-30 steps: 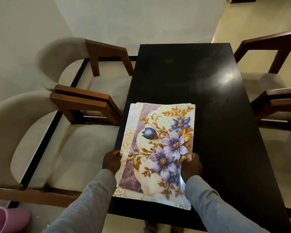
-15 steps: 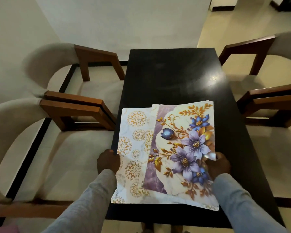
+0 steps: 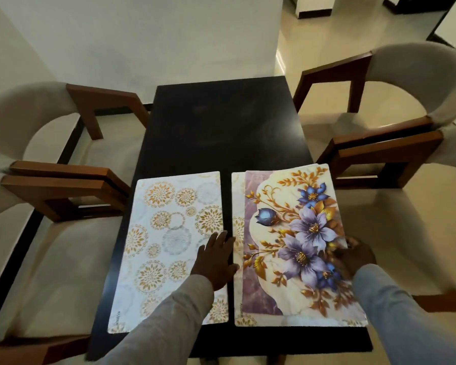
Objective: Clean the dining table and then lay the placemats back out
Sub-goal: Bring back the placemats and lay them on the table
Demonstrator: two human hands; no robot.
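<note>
A black dining table (image 3: pixel 221 133) runs away from me. On its near left lies a white placemat with gold medallions (image 3: pixel 163 233), flat. My left hand (image 3: pixel 215 256) rests palm down on that mat's right edge, fingers spread. Beside it, across a narrow gap, sits a stack topped by a placemat with purple and blue flowers (image 3: pixel 300 233). A gold-patterned mat (image 3: pixel 238 227) peeks out under the stack's left side. My right hand (image 3: pixel 357 258) grips the stack's right edge, which overhangs the table side.
Two cushioned chairs with wooden arms (image 3: pixel 63 177) stand close along the table's left side, and two more (image 3: pixel 385 146) along the right. A white wall (image 3: pixel 142 43) rises just beyond the table's far end. The far half of the tabletop is bare.
The white and gold mat has been slid out left from under the stack and now lies apart. My right hand carried the floral stack to the right. My left hand moved onto the white mat's right edge.
</note>
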